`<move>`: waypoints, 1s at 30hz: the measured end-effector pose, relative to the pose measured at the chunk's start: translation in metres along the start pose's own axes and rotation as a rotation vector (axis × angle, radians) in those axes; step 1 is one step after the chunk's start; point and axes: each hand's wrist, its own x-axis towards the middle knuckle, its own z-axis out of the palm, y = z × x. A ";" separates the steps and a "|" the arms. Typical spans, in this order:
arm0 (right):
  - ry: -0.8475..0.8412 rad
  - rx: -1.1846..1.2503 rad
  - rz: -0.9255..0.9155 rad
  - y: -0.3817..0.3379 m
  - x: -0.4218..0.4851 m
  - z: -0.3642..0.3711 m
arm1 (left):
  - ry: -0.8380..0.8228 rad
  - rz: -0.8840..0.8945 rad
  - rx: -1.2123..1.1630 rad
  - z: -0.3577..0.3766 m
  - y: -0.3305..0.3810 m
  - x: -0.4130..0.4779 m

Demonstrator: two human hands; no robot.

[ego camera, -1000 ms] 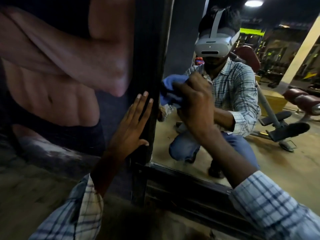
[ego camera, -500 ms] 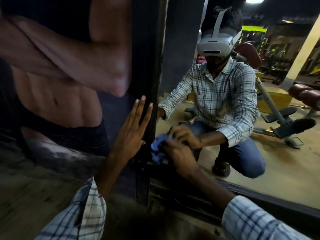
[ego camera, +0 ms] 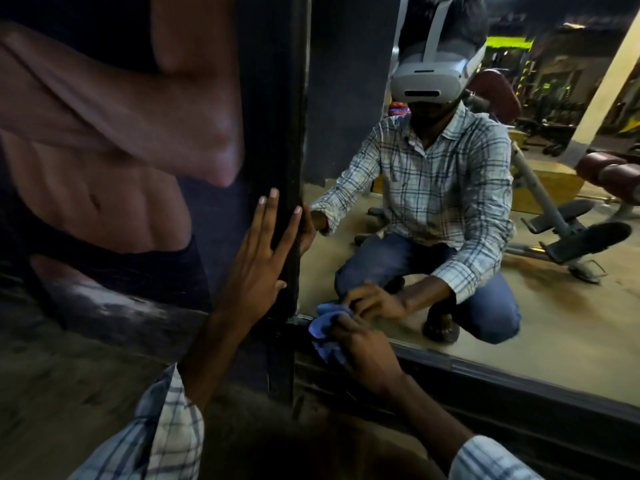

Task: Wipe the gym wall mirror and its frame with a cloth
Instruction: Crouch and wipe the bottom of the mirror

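I see my right hand (ego camera: 367, 348) gripping the crumpled blue cloth (ego camera: 323, 327) at the bottom-left corner of the black mirror frame (ego camera: 277, 116). My left hand (ego camera: 258, 268) lies flat, fingers straight, on the frame's upright above.

Dim gym. Wall poster (ego camera: 104, 133) of a bare torso. In reflection: tan floor (ego camera: 561, 344), black incline bench (ego camera: 585, 239), pale pillar (ego camera: 604, 95), yellow-green light strip (ego camera: 509, 44).

Cloth (ego camera: 325, 325) partly hidden under right hand (ego camera: 369, 355); mirror (ego camera: 554, 344) cut off top, right.
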 end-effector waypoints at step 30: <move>1.237 0.085 0.186 0.010 -0.001 -0.188 | 0.075 0.056 0.006 0.030 0.048 0.018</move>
